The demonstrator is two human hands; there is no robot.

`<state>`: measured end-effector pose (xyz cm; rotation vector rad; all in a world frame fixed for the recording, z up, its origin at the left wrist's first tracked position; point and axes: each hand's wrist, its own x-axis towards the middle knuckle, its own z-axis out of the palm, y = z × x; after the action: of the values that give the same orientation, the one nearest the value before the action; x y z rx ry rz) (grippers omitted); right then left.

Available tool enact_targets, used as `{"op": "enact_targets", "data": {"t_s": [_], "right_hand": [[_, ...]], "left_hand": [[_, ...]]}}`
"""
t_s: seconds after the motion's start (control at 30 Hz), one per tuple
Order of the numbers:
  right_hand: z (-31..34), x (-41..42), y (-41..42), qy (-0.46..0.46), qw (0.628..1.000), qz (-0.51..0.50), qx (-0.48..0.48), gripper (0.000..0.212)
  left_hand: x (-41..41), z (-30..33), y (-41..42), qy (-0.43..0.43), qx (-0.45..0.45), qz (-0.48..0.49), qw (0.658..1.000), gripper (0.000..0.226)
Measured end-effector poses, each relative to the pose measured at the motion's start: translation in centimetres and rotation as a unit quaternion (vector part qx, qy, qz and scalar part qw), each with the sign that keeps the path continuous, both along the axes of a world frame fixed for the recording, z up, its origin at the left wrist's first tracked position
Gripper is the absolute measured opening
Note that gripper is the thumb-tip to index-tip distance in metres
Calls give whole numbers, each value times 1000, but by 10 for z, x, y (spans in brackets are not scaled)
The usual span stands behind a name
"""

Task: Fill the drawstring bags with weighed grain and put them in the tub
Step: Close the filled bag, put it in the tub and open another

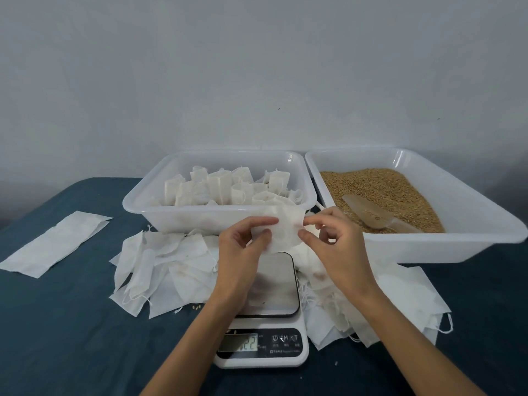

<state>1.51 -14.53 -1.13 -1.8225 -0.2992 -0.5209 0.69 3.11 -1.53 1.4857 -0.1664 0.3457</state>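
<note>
- My left hand [245, 238] pinches the left edge of an empty white drawstring bag [281, 228] between thumb and curled fingers, in the middle of the frame.
- My right hand [333, 238] pinches the bag's right edge, forefinger and thumb closed on the fabric, the other fingers loosely curled.
- The bag hangs in the air above the steel plate of the kitchen scale [274, 287], not touching it; the display at lower centre is lit, its digits blurred.
- Just behind the bag stands the white tub [217, 217], holding filled bags [228, 185] set upright.
- To the right of it, a second white tub [457, 238] holds grain [380, 187], with a clear scoop [371, 214] lying in it.
- Loose empty bags lie heaped either side of the scale: left pile [165, 267], right pile [385, 304].
- A flat white sheet [54, 244] lies at the left edge on the dark blue cloth [71, 338].
- A plain pale wall [257, 67] fills the upper half.
</note>
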Motion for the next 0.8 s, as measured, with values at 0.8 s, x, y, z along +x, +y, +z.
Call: {"op": "enact_targets", "data": {"t_s": [0.8], "right_hand": [[1,0,-2,101,989,58,90,14]], "left_hand": [[-1,-2,-5,-46,22,-36,998,41]]}}
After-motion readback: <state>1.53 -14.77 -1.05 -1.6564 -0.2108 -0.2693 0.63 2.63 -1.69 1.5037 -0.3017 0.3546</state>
